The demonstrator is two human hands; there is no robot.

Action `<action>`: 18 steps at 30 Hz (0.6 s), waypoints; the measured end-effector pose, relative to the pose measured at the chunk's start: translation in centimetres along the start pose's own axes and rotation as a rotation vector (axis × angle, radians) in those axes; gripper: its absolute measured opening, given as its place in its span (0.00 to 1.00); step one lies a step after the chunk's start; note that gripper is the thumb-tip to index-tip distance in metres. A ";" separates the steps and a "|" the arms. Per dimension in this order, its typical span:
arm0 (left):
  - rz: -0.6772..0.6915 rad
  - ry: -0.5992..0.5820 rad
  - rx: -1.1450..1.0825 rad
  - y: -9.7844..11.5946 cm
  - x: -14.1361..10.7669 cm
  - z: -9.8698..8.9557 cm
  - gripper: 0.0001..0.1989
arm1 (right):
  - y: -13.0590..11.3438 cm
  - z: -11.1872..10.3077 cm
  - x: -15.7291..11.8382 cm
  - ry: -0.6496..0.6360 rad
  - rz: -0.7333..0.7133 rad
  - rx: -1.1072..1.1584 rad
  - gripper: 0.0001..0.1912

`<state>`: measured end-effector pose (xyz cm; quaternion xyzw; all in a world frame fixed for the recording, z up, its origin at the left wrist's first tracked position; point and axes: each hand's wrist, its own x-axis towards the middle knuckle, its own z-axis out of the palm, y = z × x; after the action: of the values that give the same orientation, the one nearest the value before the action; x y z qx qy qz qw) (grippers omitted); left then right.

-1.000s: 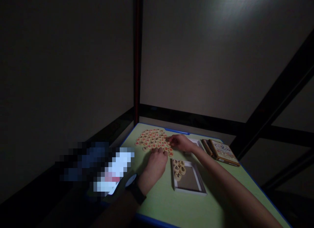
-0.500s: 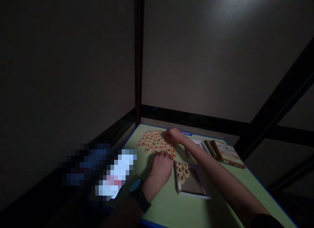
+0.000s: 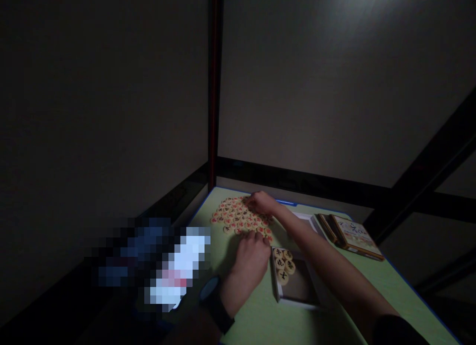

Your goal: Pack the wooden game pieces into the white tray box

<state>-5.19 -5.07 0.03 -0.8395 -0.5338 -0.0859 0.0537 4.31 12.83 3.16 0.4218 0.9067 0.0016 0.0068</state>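
Note:
Many round wooden pieces with red and black characters [image 3: 238, 217] lie spread on the green table [image 3: 256, 305]. My right hand [image 3: 261, 203] reaches to the far right edge of the spread, fingers curled down onto the pieces; its fingertips are too small and dark to make out. At the near edge of the spread is my left hand [image 3: 253, 256], its fingers bent together and their tips hidden. Beside it stands an open shallow box [image 3: 277, 290] with several black-character pieces [image 3: 284, 265] in its left part. A dark watch [image 3: 216, 303] is on my left wrist.
Boxes with printed covers [image 3: 355, 234] lie at the table's right side. Another white tray [image 3: 310, 221] is partly hidden behind my right forearm. A blurred-out bright object [image 3: 182, 265] is at the left. Dark-framed walls [image 3: 297, 87] rise behind the table.
The view has shifted slightly, so the table and boxes appear a little further right. Both hands stay near the pieces, with little visible change in pose.

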 end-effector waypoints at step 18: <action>0.001 0.047 0.008 0.1 -0.1 0.0 0.11 | -2.5 -0.6 -0.4 -0.123 -0.004 -0.110 0.12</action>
<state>-5.12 -5.17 0.03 -0.8373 -0.5324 -0.1033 0.0696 2.62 10.93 3.72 0.4184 0.9039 0.0257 0.0855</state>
